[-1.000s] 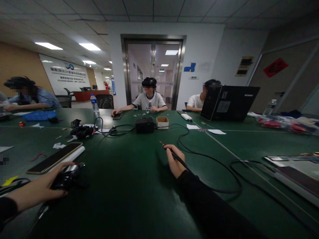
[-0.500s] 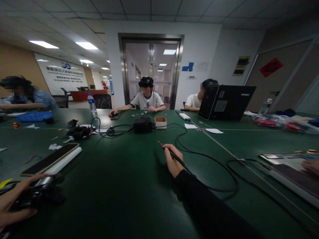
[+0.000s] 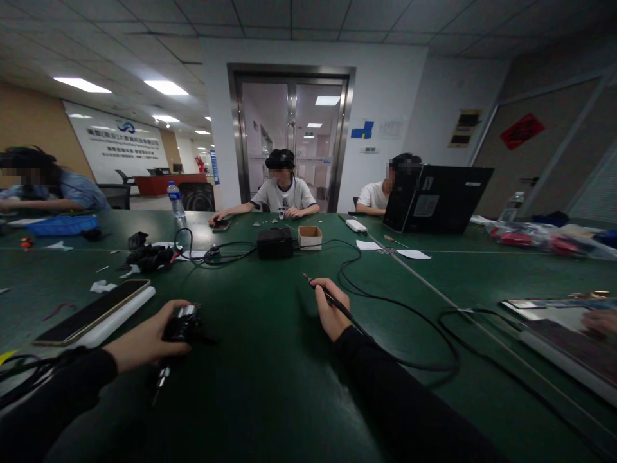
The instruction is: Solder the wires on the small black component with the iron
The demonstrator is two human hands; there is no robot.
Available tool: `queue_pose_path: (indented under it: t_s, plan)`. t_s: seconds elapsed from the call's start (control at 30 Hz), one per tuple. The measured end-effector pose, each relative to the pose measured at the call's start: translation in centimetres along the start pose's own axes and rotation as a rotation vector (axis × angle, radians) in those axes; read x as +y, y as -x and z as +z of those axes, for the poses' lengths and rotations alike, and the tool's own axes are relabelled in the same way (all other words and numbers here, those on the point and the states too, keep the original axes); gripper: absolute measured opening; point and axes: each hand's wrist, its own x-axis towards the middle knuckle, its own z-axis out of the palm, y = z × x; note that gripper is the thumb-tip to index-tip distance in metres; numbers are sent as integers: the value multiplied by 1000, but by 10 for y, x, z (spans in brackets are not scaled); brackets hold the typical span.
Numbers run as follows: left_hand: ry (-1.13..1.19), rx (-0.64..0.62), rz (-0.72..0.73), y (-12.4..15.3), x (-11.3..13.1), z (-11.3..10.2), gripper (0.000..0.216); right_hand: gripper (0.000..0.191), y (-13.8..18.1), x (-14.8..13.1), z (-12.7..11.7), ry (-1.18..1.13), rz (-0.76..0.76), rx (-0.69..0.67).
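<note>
Right hand (image 3: 331, 313) pinches corded soldering iron (image 3: 343, 310); left hand (image 3: 153, 334), well to its left, clutches black-and-silver device (image 3: 187, 323). Both in hand, not yet touching.

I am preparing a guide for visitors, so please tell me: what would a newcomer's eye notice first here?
Probably the slim black pen-shaped tool with a pointed tip, in the person's right grip near the middle, over the dark green table. Next, at lower left, the left grip holds a black-and-silver object, too blurred to identify. Right of centre, a large black open laptop shows its back.
</note>
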Motion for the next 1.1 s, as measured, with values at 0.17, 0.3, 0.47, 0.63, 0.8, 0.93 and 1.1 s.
queue_pose_path:
  t_s: [0.17,0.3,0.47,0.63,0.8,0.93,1.1]
  plan:
    - [-4,-156,88,-40,58,46,84,24,0,3,1,7,12,7]
    - [-29,-193,141,-74,95,86,82,24,-1,5,1,2,24,25]
    - [-46,-174,197,-103,128,124,84,23,-2,3,0,-13,33,43]
    - [24,-167,238,-116,136,141,87,24,-3,6,1,-12,15,36]
    - [130,-185,235,-126,128,142,102,23,-3,7,1,-3,28,40]
    - [179,-127,115,-149,121,136,93,22,-3,6,1,-18,27,32]
    - [141,130,147,-188,119,144,52,22,-3,7,1,-6,21,20]
